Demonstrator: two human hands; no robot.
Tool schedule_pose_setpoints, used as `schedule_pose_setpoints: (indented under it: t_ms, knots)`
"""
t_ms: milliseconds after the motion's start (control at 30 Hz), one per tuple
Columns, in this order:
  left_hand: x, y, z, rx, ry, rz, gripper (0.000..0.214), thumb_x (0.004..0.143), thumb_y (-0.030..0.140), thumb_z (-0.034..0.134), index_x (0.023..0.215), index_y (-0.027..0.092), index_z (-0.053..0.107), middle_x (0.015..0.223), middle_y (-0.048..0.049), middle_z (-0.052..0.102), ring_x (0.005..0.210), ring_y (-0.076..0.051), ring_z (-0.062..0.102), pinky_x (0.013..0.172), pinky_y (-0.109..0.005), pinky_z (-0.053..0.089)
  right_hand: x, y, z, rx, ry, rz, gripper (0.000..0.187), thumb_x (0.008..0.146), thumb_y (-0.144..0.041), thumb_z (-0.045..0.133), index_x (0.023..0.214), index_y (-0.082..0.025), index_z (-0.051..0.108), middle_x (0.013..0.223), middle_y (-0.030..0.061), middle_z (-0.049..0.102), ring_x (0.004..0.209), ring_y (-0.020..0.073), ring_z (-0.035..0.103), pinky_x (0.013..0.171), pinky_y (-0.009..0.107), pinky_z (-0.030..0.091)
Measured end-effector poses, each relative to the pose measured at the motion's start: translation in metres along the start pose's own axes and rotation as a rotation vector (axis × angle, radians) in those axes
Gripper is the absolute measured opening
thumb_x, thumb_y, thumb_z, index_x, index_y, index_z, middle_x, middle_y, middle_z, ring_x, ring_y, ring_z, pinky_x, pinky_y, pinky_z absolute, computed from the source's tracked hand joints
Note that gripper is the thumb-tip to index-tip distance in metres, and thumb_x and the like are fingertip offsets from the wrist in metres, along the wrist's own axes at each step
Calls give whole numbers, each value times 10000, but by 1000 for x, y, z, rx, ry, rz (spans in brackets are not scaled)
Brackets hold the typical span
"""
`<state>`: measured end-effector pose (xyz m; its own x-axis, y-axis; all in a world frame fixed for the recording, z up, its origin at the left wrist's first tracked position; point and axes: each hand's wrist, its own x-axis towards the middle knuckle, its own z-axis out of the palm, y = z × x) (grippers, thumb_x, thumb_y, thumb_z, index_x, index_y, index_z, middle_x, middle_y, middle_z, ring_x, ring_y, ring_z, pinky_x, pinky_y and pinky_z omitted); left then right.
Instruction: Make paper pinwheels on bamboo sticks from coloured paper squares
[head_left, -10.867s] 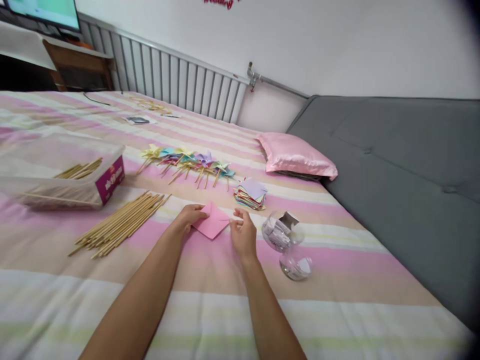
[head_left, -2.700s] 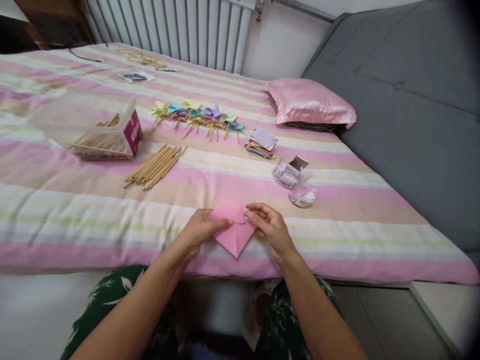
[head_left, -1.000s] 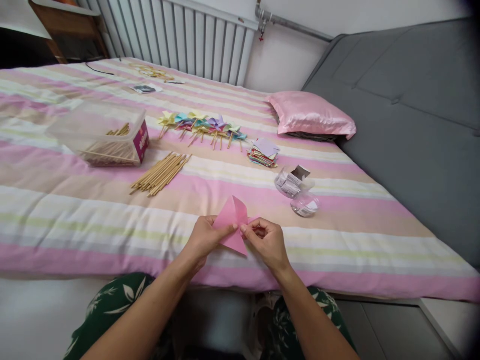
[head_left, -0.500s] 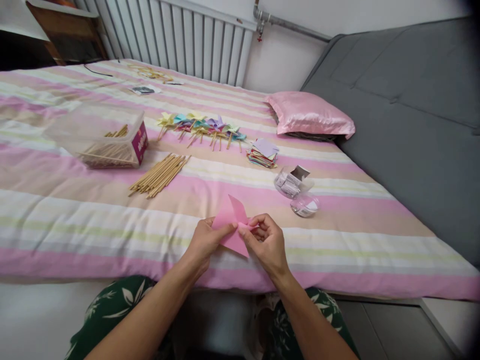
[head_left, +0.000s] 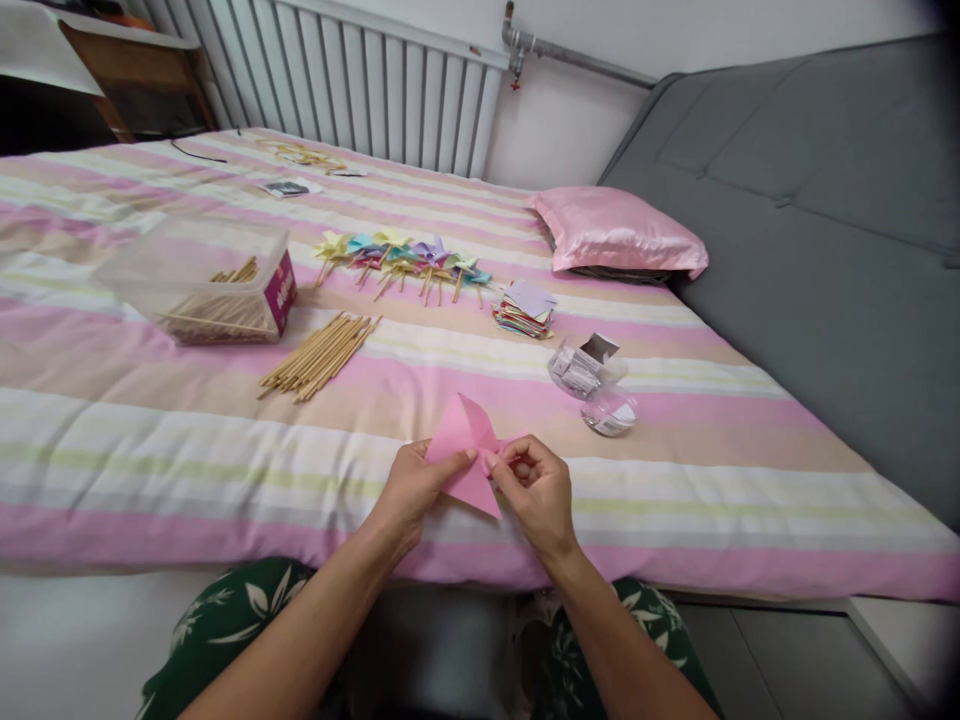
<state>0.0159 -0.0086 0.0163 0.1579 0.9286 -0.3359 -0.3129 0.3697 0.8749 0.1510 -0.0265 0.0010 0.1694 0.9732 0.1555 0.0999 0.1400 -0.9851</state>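
Note:
A pink sheet of paper [head_left: 466,480], partly folded in at its middle, is held above the near edge of the bed. My left hand [head_left: 417,484] grips its left side, thumb on top near the centre and the other fingers mostly behind. On the right, my right hand [head_left: 538,492] pinches a folded corner with thumb and fingers close to the centre. Beyond the hands lie a bundle of wooden sticks [head_left: 321,357], a row of finished paper pinwheels [head_left: 401,258] and a stack of coloured paper pieces [head_left: 523,308].
A clear plastic box [head_left: 225,290] with more sticks stands at the left. Two small clear containers [head_left: 581,368] sit to the right. Farther back are a pink pillow [head_left: 619,232], a grey headboard [head_left: 795,180] and a white radiator [head_left: 360,85]. A striped bedspread [head_left: 675,430] lies beneath.
The upper flap of the pink paper sits lower, bent toward the centre. My right thumb and fingers have shifted slightly right; my left hand keeps its hold.

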Motion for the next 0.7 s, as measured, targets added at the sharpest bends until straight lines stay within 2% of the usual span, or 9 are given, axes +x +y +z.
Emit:
schedule_pose_setpoints:
  t_ms: [167, 300, 367, 500, 567, 633, 700]
  knots:
    - [0, -1, 0, 6, 7, 6, 272, 578, 298, 784, 742, 101, 696, 672, -63, 697, 594, -172, 609, 590, -259, 450, 1, 2, -1, 2, -7, 1, 225, 742, -332, 658, 671, -188, 499, 627, -13, 559, 499, 101, 538, 477, 213, 435]
    - [0, -2, 1, -22, -11, 15, 253, 593, 283, 773, 763, 110, 703, 689, -61, 708, 605, -171, 621, 610, -261, 465, 0, 2, 1, 5, 15, -2, 224, 731, -327, 668, 714, -190, 493, 716, 3, 584, 554, 104, 569, 511, 209, 452]
    - [0, -2, 2, -29, -3, 16, 257, 601, 276, 767, 791, 113, 709, 702, -61, 715, 621, -172, 630, 626, -262, 474, -2, 2, 2, 34, 35, 0, 253, 724, -317, 681, 842, -203, 488, 733, -4, 595, 583, 111, 584, 522, 204, 452]
    - [0, -4, 2, -50, 2, 25, 267, 618, 275, 760, 824, 114, 711, 744, -68, 726, 663, -178, 645, 654, -265, 484, -5, 3, 7, 146, 73, 12, 578, 737, -293, 682, 1206, -247, 348, 738, -29, 600, 595, 110, 586, 533, 202, 449]
    - [0, -4, 2, -75, -13, 15, 262, 631, 275, 753, 834, 116, 708, 748, -67, 727, 676, -179, 648, 671, -270, 489, -5, 5, 8, 209, 99, 38, 684, 736, -295, 686, 1285, -264, 279, 799, -19, 603, 615, 108, 590, 552, 211, 462]
    - [0, -3, 1, -102, -13, -5, 252, 638, 269, 750, 835, 119, 707, 740, -60, 727, 673, -172, 647, 669, -260, 487, -5, 6, 8, 267, 82, 92, 648, 728, -314, 694, 1262, -248, 332, 853, 5, 611, 667, 121, 605, 602, 233, 486]
    - [0, -2, 1, -132, -8, -18, 238, 647, 260, 746, 836, 122, 705, 736, -52, 726, 666, -156, 641, 653, -239, 481, -4, 7, 8, 316, 15, 166, 462, 717, -340, 700, 1104, -203, 489, 845, 24, 619, 713, 138, 611, 653, 253, 497]
